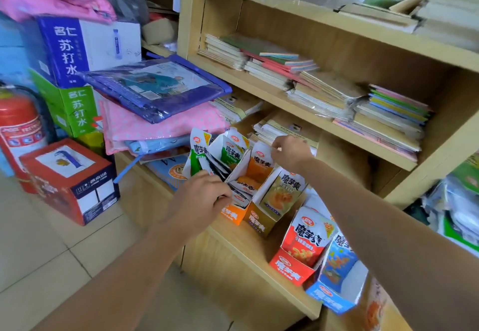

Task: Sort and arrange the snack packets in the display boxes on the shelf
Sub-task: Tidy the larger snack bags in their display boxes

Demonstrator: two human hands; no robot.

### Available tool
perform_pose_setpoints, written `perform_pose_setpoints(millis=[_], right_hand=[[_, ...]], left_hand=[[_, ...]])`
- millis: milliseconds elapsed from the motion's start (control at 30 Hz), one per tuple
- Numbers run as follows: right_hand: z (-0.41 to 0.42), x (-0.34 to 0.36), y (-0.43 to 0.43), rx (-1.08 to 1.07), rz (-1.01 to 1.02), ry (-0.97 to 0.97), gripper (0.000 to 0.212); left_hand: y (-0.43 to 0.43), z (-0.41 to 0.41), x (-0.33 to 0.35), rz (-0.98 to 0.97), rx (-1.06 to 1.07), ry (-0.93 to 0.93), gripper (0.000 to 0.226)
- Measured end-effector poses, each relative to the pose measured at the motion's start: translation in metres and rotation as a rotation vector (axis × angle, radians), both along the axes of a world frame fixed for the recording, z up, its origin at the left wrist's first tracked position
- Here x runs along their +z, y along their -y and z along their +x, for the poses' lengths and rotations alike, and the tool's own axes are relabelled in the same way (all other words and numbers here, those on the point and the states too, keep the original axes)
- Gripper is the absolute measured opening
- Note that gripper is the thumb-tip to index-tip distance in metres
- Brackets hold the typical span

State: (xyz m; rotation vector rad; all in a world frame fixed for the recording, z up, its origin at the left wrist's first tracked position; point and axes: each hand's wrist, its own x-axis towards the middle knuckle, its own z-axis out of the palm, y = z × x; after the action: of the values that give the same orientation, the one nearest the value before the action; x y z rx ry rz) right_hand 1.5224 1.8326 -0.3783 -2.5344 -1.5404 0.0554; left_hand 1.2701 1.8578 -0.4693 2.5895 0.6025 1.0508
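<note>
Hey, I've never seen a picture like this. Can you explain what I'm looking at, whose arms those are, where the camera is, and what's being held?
There is no machine here. The two bare arms belong to a person, and the single picture comes from a wide-angle camera worn on their head, looking forward and down, which is why the edges bend.

The person stands at a wooden shelf. On its lower board four open cardboard display boxes stand in a row: an orange box, a gold box, a red box and a blue box, all holding snack packets.

The left hand grips a fanned bunch of green packets beside the orange box. The right hand seems to pinch the top of an orange packet standing in that box.

Notebooks are stacked on the shelves above.
</note>
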Motion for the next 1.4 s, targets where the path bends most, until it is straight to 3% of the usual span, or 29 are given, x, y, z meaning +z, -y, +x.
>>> perform_pose_setpoints(millis=[133, 367, 567, 633, 833, 967, 1033, 1100, 1167, 1267, 1400], right_hand=[[-0.005, 0.0, -0.001, 0.075, -0.086, -0.153, 0.004], [0.002, -0.004, 0.017, 0.251, -0.03, -0.203, 0.033], [0.0, -0.016, 0.034, 0.216, 0.059, -0.2, 0.031], [-0.003, -0.019, 0.039, 0.183, 0.152, -0.222, 0.028], [-0.042, -0.014, 0.061, 0.18, 0.428, -0.626, 0.031], [-0.047, -0.019, 0.07, 0.073, 0.552, -0.755, 0.02], [-0.047, -0.023, 0.076, 0.047, 0.604, -0.755, 0.018], [-0.05, -0.029, 0.082, 0.042, 0.637, -0.729, 0.018], [-0.055, -0.036, 0.085, 0.047, 0.653, -0.712, 0.017], [-0.058, -0.04, 0.083, 0.024, 0.686, -0.629, 0.015], [-0.055, -0.042, 0.074, -0.032, 0.753, -0.553, 0.019]], left_hand=[[-0.005, 0.004, -0.001, 0.002, 0.011, -0.003, 0.016], [-0.008, 0.007, 0.008, 0.014, 0.093, 0.092, 0.014], [-0.006, -0.003, 0.003, -0.048, 0.024, 0.081, 0.012], [-0.001, -0.009, 0.001, -0.097, 0.009, 0.024, 0.023], [0.025, -0.021, 0.01, -0.286, 0.196, -0.033, 0.039], [0.024, -0.005, 0.014, -0.517, 0.299, 0.069, 0.043], [0.026, 0.005, 0.013, -0.454, 0.223, -0.027, 0.051], [0.03, 0.015, 0.013, -0.295, 0.194, -0.238, 0.054], [0.026, 0.022, 0.007, -0.223, 0.193, -0.306, 0.041], [0.023, 0.027, 0.003, -0.227, 0.196, -0.192, 0.019], [0.022, 0.024, 0.005, -0.368, 0.28, 0.047, 0.019]])
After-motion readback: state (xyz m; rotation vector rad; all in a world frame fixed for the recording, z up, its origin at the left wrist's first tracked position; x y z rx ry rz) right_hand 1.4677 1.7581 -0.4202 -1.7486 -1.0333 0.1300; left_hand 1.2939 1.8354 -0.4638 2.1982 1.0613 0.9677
